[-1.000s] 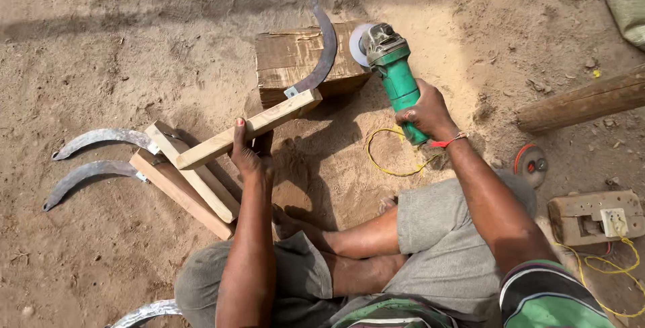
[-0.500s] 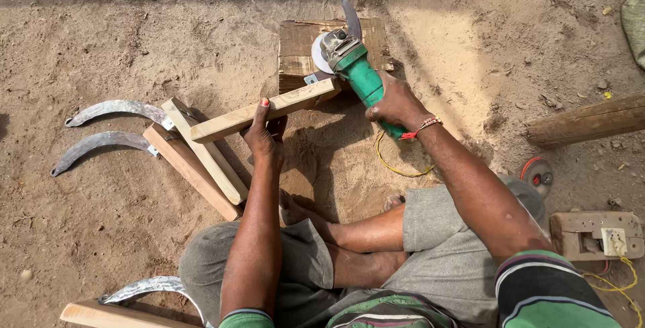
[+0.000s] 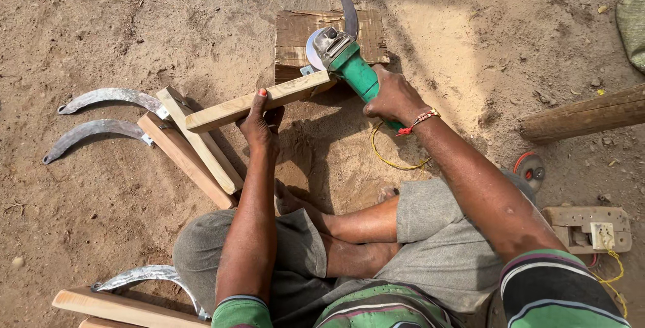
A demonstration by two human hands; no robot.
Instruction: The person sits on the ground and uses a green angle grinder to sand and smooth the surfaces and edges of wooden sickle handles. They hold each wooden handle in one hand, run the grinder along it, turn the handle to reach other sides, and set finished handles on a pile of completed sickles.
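My left hand (image 3: 261,121) grips the pale wooden handle (image 3: 228,107) of a sickle, holding it across a wooden block (image 3: 299,35) on the sandy ground. The sickle's curved steel blade (image 3: 349,11) points up over the block. My right hand (image 3: 393,96) holds a green angle grinder (image 3: 349,66), its disc (image 3: 314,49) set where blade meets handle. I am seated on the ground with my legs folded under my arms.
Two finished sickles (image 3: 121,116) with wooden handles lie on the sand to the left. Another sickle (image 3: 144,277) lies by my left knee. A yellow cord (image 3: 393,160) runs under my right arm. A log (image 3: 584,114), a socket board (image 3: 591,228) and a spare disc (image 3: 529,170) lie to the right.
The view has shifted, so the block and sickle now sit nearer centre. The grinder has moved down the blade to the joint with the handle. Both hands keep their grips.
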